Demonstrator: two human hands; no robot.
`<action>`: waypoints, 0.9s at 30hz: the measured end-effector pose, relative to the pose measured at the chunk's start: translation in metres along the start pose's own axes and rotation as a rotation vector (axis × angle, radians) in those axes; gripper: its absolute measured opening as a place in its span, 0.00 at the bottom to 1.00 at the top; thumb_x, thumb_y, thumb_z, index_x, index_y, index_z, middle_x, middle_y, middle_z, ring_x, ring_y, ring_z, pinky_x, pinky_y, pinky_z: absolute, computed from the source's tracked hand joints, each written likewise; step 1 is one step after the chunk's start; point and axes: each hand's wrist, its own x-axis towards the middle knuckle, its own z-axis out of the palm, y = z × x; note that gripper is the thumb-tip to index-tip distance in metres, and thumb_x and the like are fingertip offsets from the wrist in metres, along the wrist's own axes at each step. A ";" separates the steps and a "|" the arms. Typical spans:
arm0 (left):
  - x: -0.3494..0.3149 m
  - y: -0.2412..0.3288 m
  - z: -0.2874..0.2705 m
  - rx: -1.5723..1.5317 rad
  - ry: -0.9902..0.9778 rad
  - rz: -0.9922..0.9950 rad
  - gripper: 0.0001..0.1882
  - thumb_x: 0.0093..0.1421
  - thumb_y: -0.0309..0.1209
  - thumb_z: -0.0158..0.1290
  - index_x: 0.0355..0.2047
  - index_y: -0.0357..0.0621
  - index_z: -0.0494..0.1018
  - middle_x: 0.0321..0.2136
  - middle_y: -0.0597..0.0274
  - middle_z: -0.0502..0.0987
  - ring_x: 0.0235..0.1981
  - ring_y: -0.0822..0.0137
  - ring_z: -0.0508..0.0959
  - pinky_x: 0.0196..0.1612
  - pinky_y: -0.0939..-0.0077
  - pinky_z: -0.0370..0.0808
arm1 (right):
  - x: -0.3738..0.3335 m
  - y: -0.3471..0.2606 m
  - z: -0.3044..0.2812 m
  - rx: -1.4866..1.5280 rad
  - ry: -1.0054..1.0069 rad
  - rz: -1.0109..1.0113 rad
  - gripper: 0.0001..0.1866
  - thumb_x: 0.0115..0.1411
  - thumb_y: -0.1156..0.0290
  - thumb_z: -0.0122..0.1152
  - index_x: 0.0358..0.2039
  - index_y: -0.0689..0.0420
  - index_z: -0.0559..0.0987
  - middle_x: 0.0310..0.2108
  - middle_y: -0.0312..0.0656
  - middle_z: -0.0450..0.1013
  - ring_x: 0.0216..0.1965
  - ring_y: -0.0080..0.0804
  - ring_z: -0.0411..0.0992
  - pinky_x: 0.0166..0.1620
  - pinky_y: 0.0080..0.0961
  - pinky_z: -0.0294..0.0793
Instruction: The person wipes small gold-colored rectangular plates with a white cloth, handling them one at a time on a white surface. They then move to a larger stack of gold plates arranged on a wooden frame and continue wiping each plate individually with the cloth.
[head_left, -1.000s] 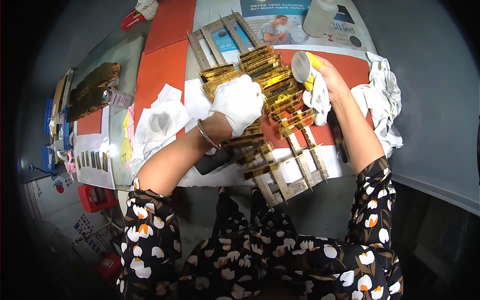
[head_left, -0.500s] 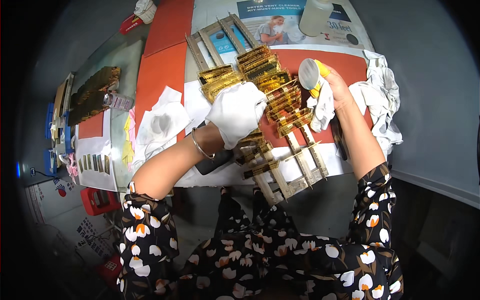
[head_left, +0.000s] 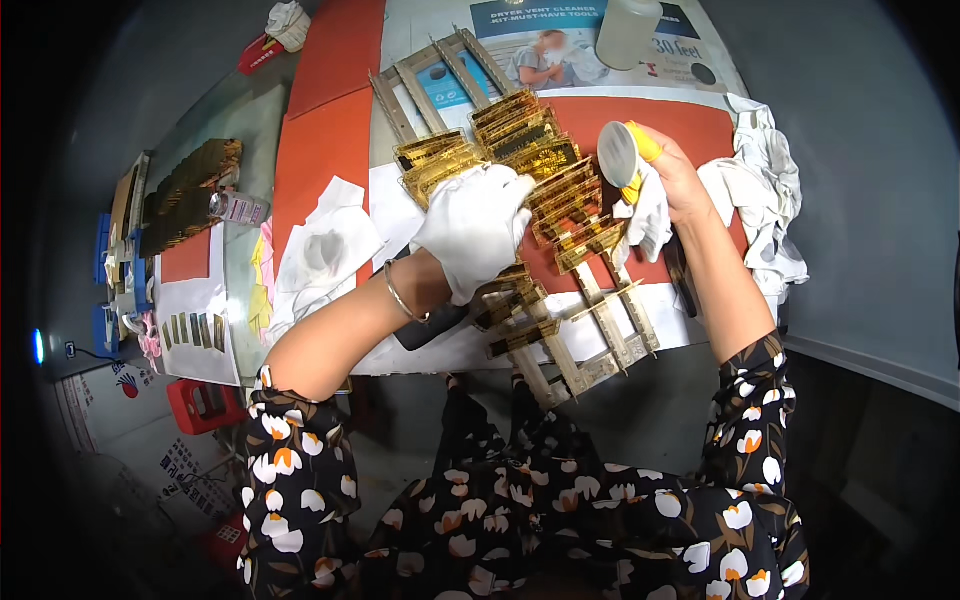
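Note:
My left hand (head_left: 472,225), in a white glove, rests over a metal rack (head_left: 603,313) of thin gold plates (head_left: 538,140). Its fingers are curled among the plates, and whatever they hold is hidden under the glove. To the right of the rack is my right hand (head_left: 680,178), closed on a white cloth (head_left: 650,215) and a round, pale, cup-like piece (head_left: 618,153). Yellow covers (head_left: 645,142) show on its fingertips. Several plates stand in slanted rows along the rack, with bare rails at its far and near ends.
A translucent bottle (head_left: 628,35) stands at the back. Crumpled white cloths (head_left: 760,190) lie at the right. Left are white paper (head_left: 325,245), a small clear bottle (head_left: 238,207) and another stack of dark gold plates (head_left: 190,195). A red stool (head_left: 203,405) is below the table edge.
My gloved left hand has shifted very slightly over the plates. The round piece in my right hand has turned a little. The rack stays in place.

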 end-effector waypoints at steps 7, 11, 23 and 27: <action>0.005 -0.019 0.003 0.094 -0.029 -0.062 0.12 0.53 0.29 0.48 0.38 0.43 0.70 0.29 0.55 0.71 0.32 0.55 0.73 0.35 0.65 0.70 | -0.007 -0.001 0.004 -0.001 -0.009 -0.002 0.15 0.59 0.64 0.50 0.41 0.61 0.71 0.33 0.43 0.74 0.33 0.26 0.74 0.34 0.19 0.75; 0.023 -0.037 -0.002 0.132 -0.029 -0.131 0.13 0.54 0.35 0.47 0.38 0.43 0.71 0.31 0.54 0.72 0.34 0.55 0.73 0.38 0.65 0.70 | 0.001 -0.003 0.011 -0.032 0.031 -0.071 0.14 0.59 0.64 0.49 0.40 0.61 0.71 0.32 0.41 0.74 0.32 0.24 0.74 0.33 0.18 0.74; 0.042 -0.039 0.005 0.118 -0.217 -0.028 0.13 0.56 0.37 0.45 0.26 0.42 0.72 0.29 0.55 0.71 0.31 0.54 0.73 0.35 0.64 0.71 | 0.030 -0.008 0.019 -0.050 0.044 -0.016 0.14 0.59 0.65 0.49 0.40 0.62 0.71 0.28 0.38 0.73 0.24 0.20 0.72 0.26 0.16 0.73; 0.042 -0.047 -0.004 0.262 -0.142 -0.170 0.12 0.56 0.37 0.44 0.27 0.42 0.72 0.29 0.54 0.71 0.32 0.53 0.73 0.36 0.64 0.71 | 0.030 -0.010 0.000 -0.026 -0.002 -0.026 0.14 0.60 0.65 0.49 0.40 0.62 0.71 0.29 0.41 0.73 0.25 0.21 0.73 0.27 0.17 0.74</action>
